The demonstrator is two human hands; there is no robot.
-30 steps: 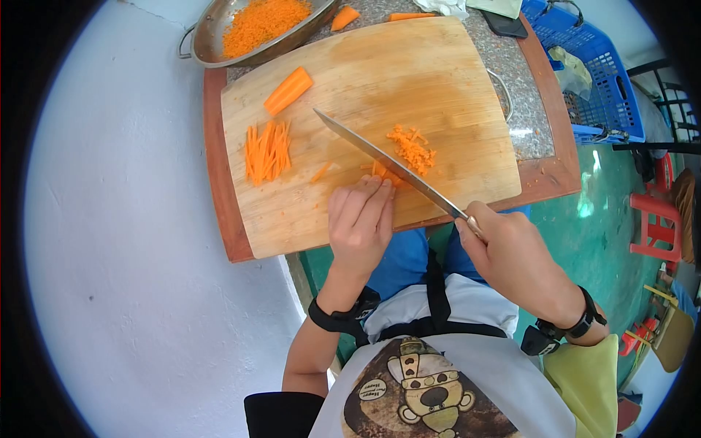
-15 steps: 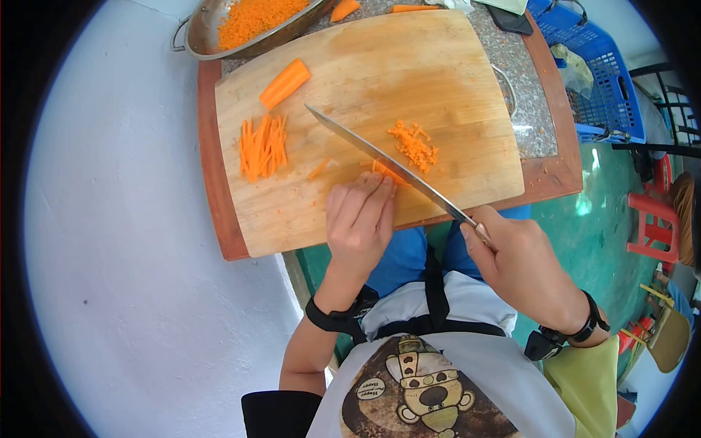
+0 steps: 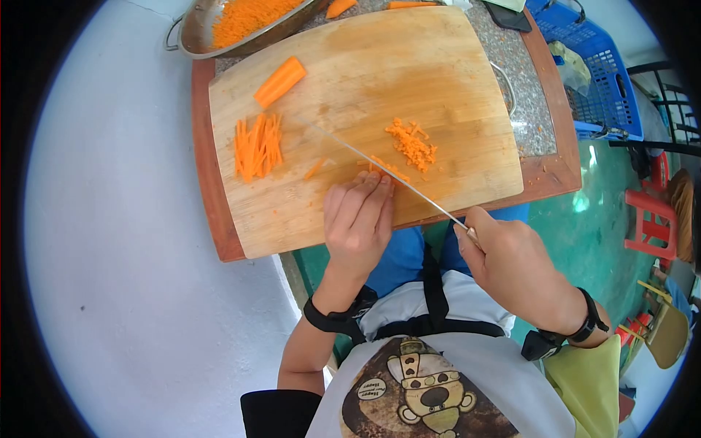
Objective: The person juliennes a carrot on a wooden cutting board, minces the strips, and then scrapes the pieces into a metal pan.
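Note:
My left hand (image 3: 358,219) presses its bent fingertips on a small bunch of carrot strips (image 3: 388,168) on the wooden cutting board (image 3: 350,73). In my right hand (image 3: 518,259) is the handle of a long kitchen knife (image 3: 427,199). Its blade lies slantwise across the strips, right by my left fingertips, and looks thin, edge-on from above. Beyond the blade is a little heap of diced carrot (image 3: 412,144). A pile of carrot sticks (image 3: 258,148) lies on the board's left, with a carrot chunk (image 3: 280,82) above it.
A metal pan (image 3: 198,28) of finely chopped carrot stands at the board's far left. Carrot pieces (image 3: 341,8) and a dark phone-like object (image 3: 509,18) lie behind the board. To the right are a blue plastic basket (image 3: 606,66) and a red stool (image 3: 650,219). A white wall (image 3: 131,219) borders the left.
The knife's blade has come down and turned edge-on over the carrot strips, and more cut bits show beside it. My left hand has stayed nearly in place.

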